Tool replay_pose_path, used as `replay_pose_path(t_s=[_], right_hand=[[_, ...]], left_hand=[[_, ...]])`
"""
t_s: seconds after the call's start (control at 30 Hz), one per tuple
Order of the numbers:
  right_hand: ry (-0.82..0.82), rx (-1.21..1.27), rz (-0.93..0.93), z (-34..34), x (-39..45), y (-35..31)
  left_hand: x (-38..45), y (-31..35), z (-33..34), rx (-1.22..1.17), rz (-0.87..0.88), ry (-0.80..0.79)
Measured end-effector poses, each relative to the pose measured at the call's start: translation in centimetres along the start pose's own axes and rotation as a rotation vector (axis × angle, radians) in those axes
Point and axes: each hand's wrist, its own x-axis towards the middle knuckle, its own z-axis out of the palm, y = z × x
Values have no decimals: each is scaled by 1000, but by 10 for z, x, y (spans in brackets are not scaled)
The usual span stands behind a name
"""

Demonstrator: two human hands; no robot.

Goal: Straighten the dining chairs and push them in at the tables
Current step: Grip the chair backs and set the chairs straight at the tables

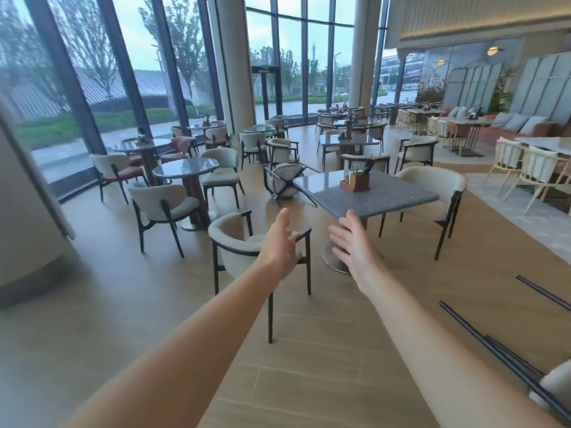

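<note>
**Both hands open above a pulled-out armchair**

Grip: neither hand holds anything. The left hand (279, 242) is stretched forward with straight, spread fingers, seen in front of the near armchair (238, 242); whether it touches the chair's dark armrest cannot be told. The right hand (352, 242) is likewise open-palmed, held beside the left and apart from it, in front of the near edge of the square grey tabletop (364, 193).

The near armchair, cream-upholstered on a dark frame, stands on the floor just left of this tabletop, turned at an angle and not tucked under it. A second armchair (438, 193) stands at the tabletop's right side. A third chair (285, 180) lies tipped over on the floor at the far left corner, its underside and legs exposed. A wooden caddy (355, 182) holding utensils sits on the tabletop. Further left, a round tabletop (185, 168) stands ringed by similar chairs.
</note>
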Motion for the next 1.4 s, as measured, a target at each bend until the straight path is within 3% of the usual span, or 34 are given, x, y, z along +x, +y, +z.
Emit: replay_pose_path(t_s=[0.2, 0.37, 0.67, 1.03, 1.27, 1.4], right_hand=[[-196, 2, 56, 66, 86, 25], [-285, -60, 66, 107, 169, 41], [-171, -88, 50, 145, 333, 50], [90, -79, 36, 71, 474, 26], [128, -70, -40, 23, 536, -7], [295, -31, -50, -28, 544, -18]], left_hand=[[79, 5, -63, 49, 27, 222], [159, -2, -97, 78, 10, 259], [342, 10, -115, 40, -50, 242], [496, 14, -12, 95, -64, -10], [553, 34, 56, 106, 6, -68], [580, 30, 112, 142, -30, -206]])
